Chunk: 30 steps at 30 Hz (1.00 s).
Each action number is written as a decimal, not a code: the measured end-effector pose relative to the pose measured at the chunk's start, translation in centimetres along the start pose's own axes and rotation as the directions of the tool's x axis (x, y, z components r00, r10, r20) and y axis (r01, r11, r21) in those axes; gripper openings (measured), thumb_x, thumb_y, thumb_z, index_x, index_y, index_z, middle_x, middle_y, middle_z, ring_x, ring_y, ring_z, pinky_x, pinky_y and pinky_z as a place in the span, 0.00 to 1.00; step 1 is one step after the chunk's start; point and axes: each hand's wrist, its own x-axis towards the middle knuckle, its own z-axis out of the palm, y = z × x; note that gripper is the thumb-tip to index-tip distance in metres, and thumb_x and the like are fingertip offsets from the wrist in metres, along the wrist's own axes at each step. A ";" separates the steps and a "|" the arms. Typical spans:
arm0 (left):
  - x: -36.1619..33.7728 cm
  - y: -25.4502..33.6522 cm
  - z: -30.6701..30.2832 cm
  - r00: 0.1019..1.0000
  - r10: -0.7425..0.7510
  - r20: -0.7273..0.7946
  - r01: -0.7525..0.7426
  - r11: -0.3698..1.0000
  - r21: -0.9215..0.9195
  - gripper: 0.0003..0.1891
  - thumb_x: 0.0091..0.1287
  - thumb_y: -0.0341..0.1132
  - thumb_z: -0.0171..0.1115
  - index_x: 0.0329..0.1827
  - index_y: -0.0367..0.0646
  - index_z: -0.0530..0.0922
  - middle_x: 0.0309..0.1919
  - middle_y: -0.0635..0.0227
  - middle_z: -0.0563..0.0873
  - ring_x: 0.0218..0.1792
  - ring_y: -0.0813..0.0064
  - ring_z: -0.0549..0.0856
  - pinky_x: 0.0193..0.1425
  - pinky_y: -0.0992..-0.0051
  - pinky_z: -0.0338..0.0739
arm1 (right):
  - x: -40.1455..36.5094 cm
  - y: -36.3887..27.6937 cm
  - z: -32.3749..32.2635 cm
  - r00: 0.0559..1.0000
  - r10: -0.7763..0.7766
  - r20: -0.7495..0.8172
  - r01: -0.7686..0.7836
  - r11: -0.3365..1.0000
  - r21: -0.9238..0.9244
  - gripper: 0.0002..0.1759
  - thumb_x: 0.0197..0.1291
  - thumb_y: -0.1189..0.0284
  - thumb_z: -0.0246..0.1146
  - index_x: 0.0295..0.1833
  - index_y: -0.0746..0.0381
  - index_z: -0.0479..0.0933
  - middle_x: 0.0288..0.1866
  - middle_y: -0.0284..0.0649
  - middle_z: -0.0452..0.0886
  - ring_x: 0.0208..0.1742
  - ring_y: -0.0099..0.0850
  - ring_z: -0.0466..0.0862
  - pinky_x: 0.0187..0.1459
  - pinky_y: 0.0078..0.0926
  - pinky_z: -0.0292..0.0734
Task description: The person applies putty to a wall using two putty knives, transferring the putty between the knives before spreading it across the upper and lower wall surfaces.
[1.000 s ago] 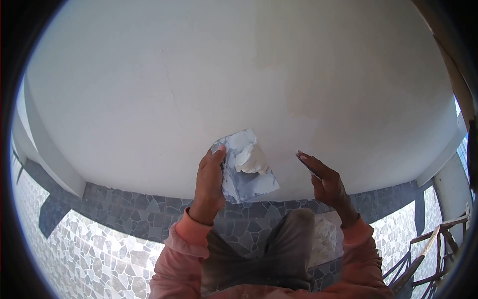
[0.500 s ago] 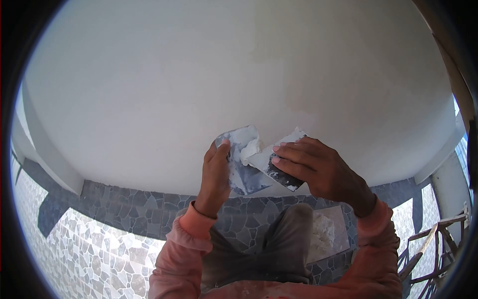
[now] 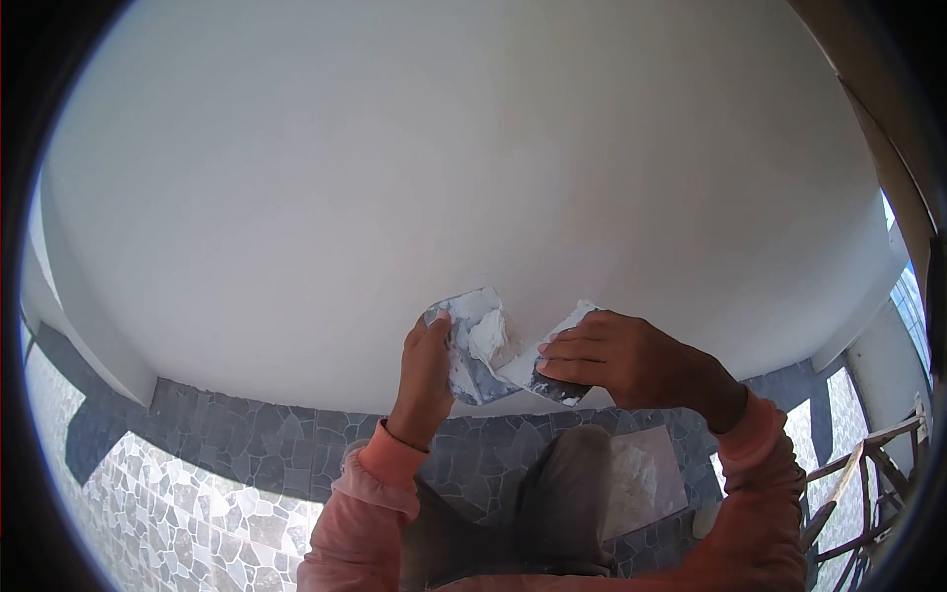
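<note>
My left hand (image 3: 422,373) is closed on a flat, putty-smeared metal scraper plate (image 3: 472,383), with the thumb on its upper face. A lump of white putty (image 3: 488,337) sits on that plate. In my right hand (image 3: 636,360) is a putty knife (image 3: 560,391) with a dark grip and a wide blade coated in white. Its blade edge is tilted against or just over the left plate, beside the lump; exact contact is hard to tell. Both tools are held in front of the lower part of a pale wall (image 3: 395,178).
A light board (image 3: 671,474) with more putty lies on the stone-patterned floor (image 3: 266,434) by my knee (image 3: 577,454). At the right stands a wooden frame (image 3: 868,483). A wall projection (image 3: 99,316) borders the left side.
Both hands and tools sit slightly lower in view. The knife's blade has shifted against the plate, and the putty now lies gathered more on the left plate.
</note>
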 end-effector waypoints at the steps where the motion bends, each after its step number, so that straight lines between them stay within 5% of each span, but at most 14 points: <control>1: 0.1 -0.2 -0.3 1.000 -0.004 0.021 0.004 1.000 -0.009 0.17 0.79 0.34 0.42 0.61 0.31 0.71 0.52 0.57 0.82 0.51 0.66 0.85 0.54 0.67 0.82 | 0.0 -0.1 0.0 0.999 0.008 0.033 -0.009 1.000 0.016 0.24 0.55 0.84 0.63 0.59 0.59 0.79 0.58 0.41 0.84 0.59 0.36 0.83 0.59 0.38 0.78; 8: 2.5 -2.6 -3.6 0.993 -0.114 0.021 0.115 0.990 -0.079 0.16 0.77 0.32 0.44 0.59 0.29 0.72 0.51 0.56 0.83 0.49 0.64 0.86 0.54 0.64 0.82 | 1.1 0.9 -0.3 0.973 0.042 0.228 -0.067 0.992 0.105 0.26 0.56 0.85 0.61 0.61 0.56 0.79 0.60 0.35 0.84 0.58 0.36 0.84 0.60 0.36 0.79; 11: 2.1 -2.4 -2.1 0.993 -0.112 -0.036 0.110 0.993 -0.040 0.17 0.77 0.33 0.44 0.59 0.29 0.72 0.51 0.55 0.83 0.49 0.62 0.86 0.54 0.63 0.81 | 0.7 1.3 -2.5 0.956 0.080 0.281 -0.145 0.966 0.216 0.22 0.60 0.86 0.56 0.59 0.60 0.80 0.54 0.43 0.86 0.55 0.40 0.85 0.54 0.38 0.79; 14: 3.5 -2.6 -3.1 0.998 -0.040 0.057 0.046 0.994 -0.095 0.18 0.77 0.34 0.44 0.61 0.30 0.71 0.51 0.55 0.83 0.50 0.61 0.85 0.54 0.62 0.81 | 0.5 1.4 -5.9 0.917 0.198 0.348 -0.321 0.882 0.344 0.19 0.66 0.82 0.55 0.60 0.59 0.80 0.51 0.44 0.87 0.51 0.41 0.86 0.51 0.37 0.80; 15: 3.5 -2.6 -2.3 0.997 -0.003 0.074 0.011 0.994 -0.110 0.18 0.77 0.34 0.43 0.61 0.30 0.71 0.51 0.55 0.82 0.50 0.61 0.85 0.55 0.62 0.81 | -0.3 1.9 -7.4 0.879 0.263 0.399 -0.405 0.853 0.330 0.18 0.70 0.79 0.57 0.62 0.54 0.79 0.53 0.38 0.86 0.50 0.36 0.86 0.53 0.32 0.80; 18: 2.0 -2.3 -2.5 0.997 0.017 0.080 -0.007 0.993 -0.114 0.18 0.78 0.35 0.43 0.63 0.31 0.70 0.53 0.56 0.82 0.52 0.62 0.84 0.55 0.62 0.81 | -0.7 1.0 -10.8 0.883 0.389 0.261 -0.461 0.822 0.335 0.17 0.71 0.76 0.55 0.62 0.57 0.79 0.36 0.41 0.86 0.29 0.25 0.78 0.36 0.25 0.73; 20: 2.1 -2.4 -2.7 0.996 -0.004 0.094 0.016 0.992 -0.127 0.18 0.78 0.35 0.43 0.63 0.31 0.70 0.54 0.56 0.82 0.53 0.62 0.84 0.56 0.63 0.80 | 0.3 0.5 -13.9 0.842 0.518 0.153 -0.537 0.771 0.344 0.17 0.71 0.75 0.56 0.63 0.59 0.78 0.31 0.37 0.82 0.26 0.20 0.71 0.33 0.22 0.69; 23: 3.0 -3.9 -3.5 0.995 0.011 0.099 0.002 0.992 -0.126 0.18 0.78 0.35 0.45 0.64 0.31 0.70 0.54 0.57 0.82 0.54 0.63 0.83 0.57 0.63 0.80 | 1.5 1.8 -16.7 0.844 0.496 -0.202 -0.428 0.851 0.304 0.16 0.71 0.70 0.57 0.60 0.63 0.78 0.30 0.35 0.81 0.30 0.21 0.73 0.39 0.23 0.71; 24: 3.4 -4.5 -3.8 0.995 0.010 0.101 0.004 0.991 -0.135 0.18 0.78 0.35 0.45 0.64 0.32 0.70 0.54 0.58 0.82 0.54 0.63 0.83 0.58 0.63 0.79 | 2.1 1.6 -18.9 0.766 0.622 -0.160 -0.594 0.781 0.193 0.16 0.72 0.68 0.57 0.59 0.64 0.78 0.31 0.34 0.81 0.32 0.21 0.73 0.41 0.24 0.72; 27: 4.5 -5.6 -5.0 0.996 0.002 0.089 0.009 0.993 -0.122 0.18 0.78 0.35 0.46 0.64 0.32 0.71 0.54 0.58 0.82 0.54 0.63 0.83 0.59 0.64 0.79 | 4.4 2.6 -22.0 0.691 0.587 -0.422 -0.549 0.806 0.222 0.19 0.71 0.67 0.57 0.63 0.63 0.77 0.43 0.32 0.85 0.43 0.19 0.77 0.53 0.23 0.73; 30: 5.0 -5.7 -5.6 0.999 -0.027 0.031 0.030 0.995 -0.098 0.18 0.78 0.35 0.45 0.64 0.32 0.71 0.55 0.57 0.82 0.54 0.63 0.83 0.59 0.64 0.78 | 6.6 5.3 -25.5 0.598 0.473 -0.648 -0.617 0.787 0.005 0.20 0.72 0.65 0.55 0.64 0.63 0.75 0.38 0.35 0.85 0.36 0.21 0.77 0.45 0.24 0.75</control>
